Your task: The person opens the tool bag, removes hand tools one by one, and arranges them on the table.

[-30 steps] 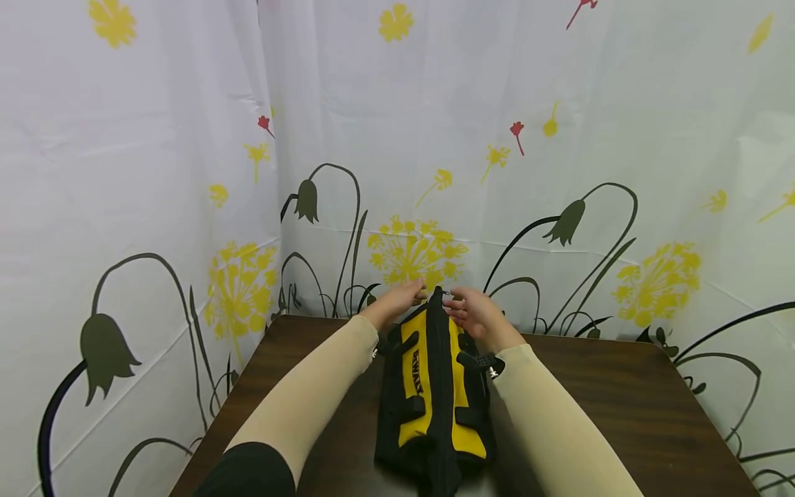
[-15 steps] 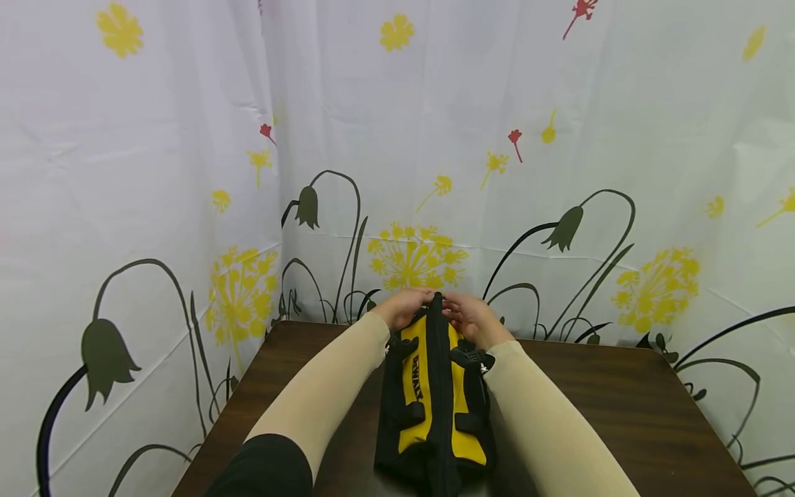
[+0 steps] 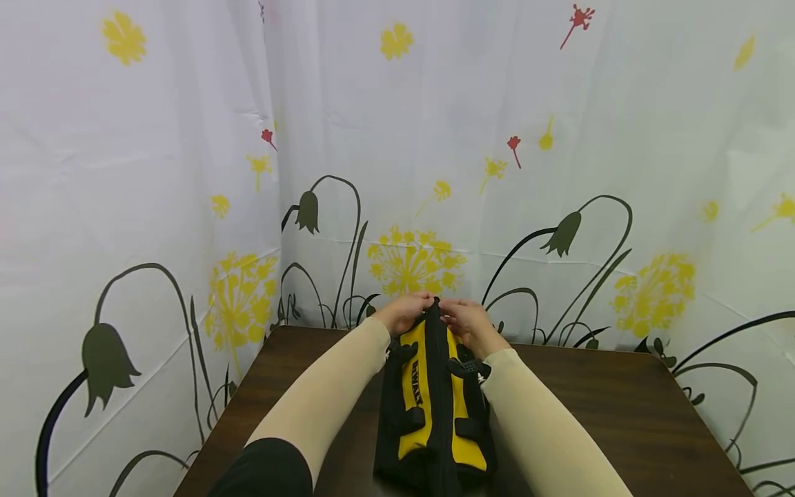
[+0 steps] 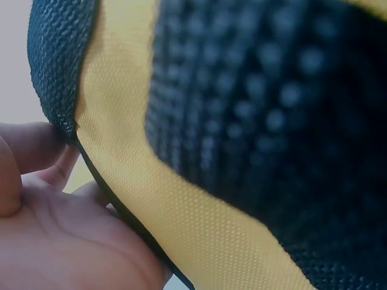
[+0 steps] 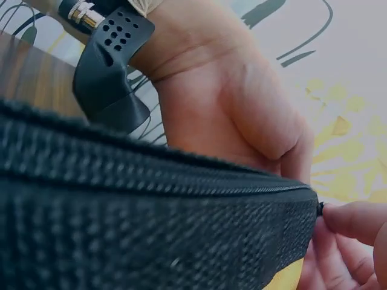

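Observation:
A black and yellow tool bag (image 3: 424, 386) stands lengthwise on the table, with a black zipper band (image 3: 442, 407) along its top. Both hands are at its far end. My left hand (image 3: 404, 312) grips the end of the band; in the left wrist view its fingers (image 4: 36, 145) meet the black edge beside the yellow cloth. My right hand (image 3: 468, 323) faces it from the other side. In the right wrist view, the right fingertips (image 5: 351, 219) pinch a small dark zipper pull (image 5: 320, 208) at the band's tip, while the left hand (image 5: 224, 103) shows beyond the bag.
The dark wooden table (image 3: 590, 407) extends to both sides of the bag. A white curtain (image 3: 459, 103) with printed flowers hangs behind and at the left. Black carry straps (image 3: 413, 417) lie along the bag's sides, near the forearms.
Both hands have come inward to the far tip of the bag. The right fingers, earlier spread beside the zipper band, now pinch at its end. The view has tilted slightly up.

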A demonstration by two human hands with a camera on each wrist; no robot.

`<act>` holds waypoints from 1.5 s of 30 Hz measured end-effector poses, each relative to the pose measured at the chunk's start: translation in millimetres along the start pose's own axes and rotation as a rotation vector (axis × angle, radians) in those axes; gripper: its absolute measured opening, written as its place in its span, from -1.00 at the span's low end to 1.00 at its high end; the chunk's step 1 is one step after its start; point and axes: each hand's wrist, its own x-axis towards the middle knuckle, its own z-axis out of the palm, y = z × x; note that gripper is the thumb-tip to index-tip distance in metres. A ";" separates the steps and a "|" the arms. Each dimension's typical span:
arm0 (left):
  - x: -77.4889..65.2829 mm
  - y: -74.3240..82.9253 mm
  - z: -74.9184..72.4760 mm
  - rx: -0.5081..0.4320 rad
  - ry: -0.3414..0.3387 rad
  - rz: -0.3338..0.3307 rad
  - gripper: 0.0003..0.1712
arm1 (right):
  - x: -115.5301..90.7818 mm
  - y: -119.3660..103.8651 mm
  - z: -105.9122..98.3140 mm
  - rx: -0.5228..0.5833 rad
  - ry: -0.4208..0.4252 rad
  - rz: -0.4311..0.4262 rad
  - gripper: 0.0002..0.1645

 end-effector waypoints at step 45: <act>5.5 -1.9 3.2 0.051 -0.023 -0.022 -0.66 | -38.0 3.8 -3.8 -0.022 -0.173 -0.091 -0.87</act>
